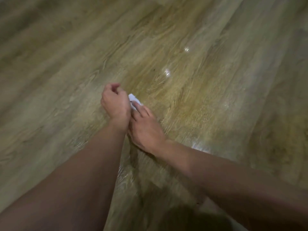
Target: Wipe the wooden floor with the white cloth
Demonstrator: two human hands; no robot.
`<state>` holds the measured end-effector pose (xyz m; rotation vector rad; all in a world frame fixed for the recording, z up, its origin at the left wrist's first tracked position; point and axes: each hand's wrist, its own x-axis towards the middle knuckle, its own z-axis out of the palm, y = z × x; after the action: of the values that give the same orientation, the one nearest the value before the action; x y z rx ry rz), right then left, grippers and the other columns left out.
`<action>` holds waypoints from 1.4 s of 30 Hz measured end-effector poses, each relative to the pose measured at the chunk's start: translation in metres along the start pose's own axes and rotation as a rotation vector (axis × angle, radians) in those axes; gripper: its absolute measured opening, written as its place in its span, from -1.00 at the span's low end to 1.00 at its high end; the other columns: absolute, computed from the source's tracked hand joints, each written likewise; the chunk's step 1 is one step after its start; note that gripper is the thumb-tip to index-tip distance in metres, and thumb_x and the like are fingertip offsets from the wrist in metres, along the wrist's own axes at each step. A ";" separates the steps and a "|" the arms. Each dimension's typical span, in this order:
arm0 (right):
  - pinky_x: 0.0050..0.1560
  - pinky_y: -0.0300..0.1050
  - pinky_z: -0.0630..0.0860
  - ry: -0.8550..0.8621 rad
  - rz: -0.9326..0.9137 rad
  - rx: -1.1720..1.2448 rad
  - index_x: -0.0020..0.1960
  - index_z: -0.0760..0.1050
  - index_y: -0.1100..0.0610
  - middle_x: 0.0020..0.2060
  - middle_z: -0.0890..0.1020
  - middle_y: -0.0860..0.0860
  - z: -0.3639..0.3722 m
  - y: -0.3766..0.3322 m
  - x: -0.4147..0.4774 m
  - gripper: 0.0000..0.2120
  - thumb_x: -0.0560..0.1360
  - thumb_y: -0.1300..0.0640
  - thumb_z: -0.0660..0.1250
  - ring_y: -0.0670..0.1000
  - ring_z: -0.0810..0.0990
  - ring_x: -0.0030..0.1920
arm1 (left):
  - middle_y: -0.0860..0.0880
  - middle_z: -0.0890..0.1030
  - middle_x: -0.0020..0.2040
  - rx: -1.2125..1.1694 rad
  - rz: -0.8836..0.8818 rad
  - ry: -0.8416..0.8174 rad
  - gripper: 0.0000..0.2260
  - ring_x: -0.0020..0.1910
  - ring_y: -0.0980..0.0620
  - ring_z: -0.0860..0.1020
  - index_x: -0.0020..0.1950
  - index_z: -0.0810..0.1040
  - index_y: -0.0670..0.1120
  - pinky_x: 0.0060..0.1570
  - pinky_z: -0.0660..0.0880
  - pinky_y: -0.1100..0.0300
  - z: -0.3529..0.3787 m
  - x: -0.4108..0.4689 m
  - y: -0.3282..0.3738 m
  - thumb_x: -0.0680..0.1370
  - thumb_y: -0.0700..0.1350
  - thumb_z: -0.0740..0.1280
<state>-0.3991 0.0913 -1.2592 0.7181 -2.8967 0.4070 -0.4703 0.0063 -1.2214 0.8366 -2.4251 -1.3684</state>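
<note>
Two hands meet just left of the frame's centre, low over the floor (208, 90), with the cloth (132, 98) between them. Only a small white scrap of it shows, lying on the boards at the right edge of the left hand (115, 104). The right hand (146, 129) reaches in from the lower right with its fingers (140, 110) straight and close together, tips laid on the cloth, probably so the arm's weight can push it along the wood. The left hand, coming from the lower left, is curled into a loose fist with the thumb uppermost (blur hides whether it pinches a corner of the cloth; I cannot tell), perhaps steadying or bunching it. Glints (166, 72) right of centre suggest a glossy or damp patch ahead.
</note>
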 end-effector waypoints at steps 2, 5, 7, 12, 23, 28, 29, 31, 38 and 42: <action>0.40 0.07 0.26 -0.107 -0.277 0.000 0.36 0.45 0.14 0.33 0.49 0.11 -0.019 0.035 -0.022 -0.56 0.50 0.06 0.22 0.16 0.39 0.39 | -0.13 0.67 0.01 0.027 0.089 -0.071 -0.74 0.07 -0.09 0.58 0.05 0.64 -0.14 0.07 0.35 0.26 -0.002 -0.004 -0.005 0.47 -0.25 0.22; 0.36 0.13 0.33 -0.031 -0.195 -0.119 0.36 0.46 0.11 0.34 0.49 0.11 -0.029 0.105 0.000 -0.53 0.49 0.03 0.15 0.17 0.44 0.35 | -0.10 0.66 0.07 0.103 0.236 -0.208 -0.71 0.09 -0.06 0.58 0.13 0.61 -0.14 0.15 0.36 0.25 -0.011 -0.003 -0.022 0.47 -0.27 0.23; 0.41 0.14 0.26 0.055 0.347 -0.118 0.40 0.40 0.08 0.41 0.42 0.07 -0.024 0.113 0.034 -0.55 0.53 0.03 0.15 0.15 0.34 0.43 | -0.05 0.64 0.13 0.140 0.272 -0.245 -0.69 0.12 -0.01 0.57 0.20 0.58 -0.09 0.22 0.40 0.21 -0.018 0.002 -0.028 0.50 -0.25 0.21; 0.33 0.15 0.34 0.184 0.364 -0.103 0.28 0.48 0.17 0.27 0.53 0.13 0.016 0.020 0.069 -0.58 0.43 0.15 0.32 0.20 0.41 0.36 | -0.08 0.65 0.10 0.104 0.220 -0.186 -0.69 0.13 -0.05 0.57 0.17 0.60 -0.08 0.24 0.44 0.11 -0.042 0.031 -0.032 0.51 -0.16 0.18; 0.32 0.19 0.35 -0.064 -0.034 -0.119 0.38 0.42 0.02 0.40 0.42 0.03 -0.010 0.054 0.013 -0.56 0.57 -0.07 0.06 0.16 0.38 0.39 | -0.05 0.67 -0.05 0.036 0.156 -0.219 -0.73 -0.01 -0.02 0.60 0.08 0.63 -0.07 0.11 0.50 0.15 -0.047 0.028 -0.040 0.47 -0.12 0.21; 0.30 0.13 0.36 0.112 0.363 -0.035 0.27 0.49 0.13 0.33 0.50 0.09 0.011 -0.009 0.014 -0.65 0.50 0.10 0.33 0.19 0.39 0.38 | -0.10 0.66 0.05 0.226 0.238 -0.276 -0.76 0.10 -0.08 0.58 0.13 0.61 -0.08 0.14 0.45 0.17 -0.040 0.017 -0.031 0.52 -0.18 0.24; 0.29 0.11 0.37 0.078 0.222 0.019 0.23 0.51 0.13 0.31 0.51 0.09 0.011 -0.023 -0.001 -0.68 0.49 0.11 0.35 0.19 0.40 0.38 | -0.13 0.66 0.04 0.248 0.236 -0.296 -0.76 0.09 -0.10 0.58 0.12 0.61 -0.08 0.13 0.45 0.16 -0.038 0.014 -0.026 0.52 -0.18 0.24; 0.30 0.07 0.35 -0.100 -0.058 0.158 0.24 0.52 0.07 0.32 0.50 0.04 -0.001 -0.039 -0.038 -0.68 0.52 0.01 0.29 0.15 0.38 0.39 | -0.15 0.67 -0.03 0.280 0.229 -0.328 -0.78 0.04 -0.12 0.59 0.06 0.64 -0.08 0.09 0.49 0.13 -0.037 0.004 -0.018 0.50 -0.17 0.24; 0.23 -0.06 0.35 -0.356 0.369 0.216 0.31 0.42 0.05 0.28 0.45 0.06 -0.071 0.011 -0.056 -0.55 0.50 -0.11 0.35 0.08 0.41 0.29 | -0.01 0.63 -0.16 0.510 0.232 -0.553 -0.67 -0.12 -0.02 0.58 -0.03 0.63 0.00 -0.04 0.51 0.10 -0.079 -0.039 -0.040 0.40 0.23 0.41; -0.10 -0.23 0.36 -0.371 0.501 0.453 0.19 0.53 0.12 -0.02 0.61 0.06 -0.097 0.021 -0.054 -0.67 0.45 0.09 0.44 0.05 0.57 0.01 | -0.05 0.54 -0.27 0.635 0.238 -0.662 -0.81 -0.18 -0.04 0.54 -0.17 0.59 -0.06 -0.25 0.33 0.21 -0.093 -0.059 -0.026 0.37 0.02 0.51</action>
<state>-0.3556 0.1614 -1.1812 0.0889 -3.3598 1.1202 -0.3704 -0.0354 -1.1892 0.1654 -3.4202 -0.8659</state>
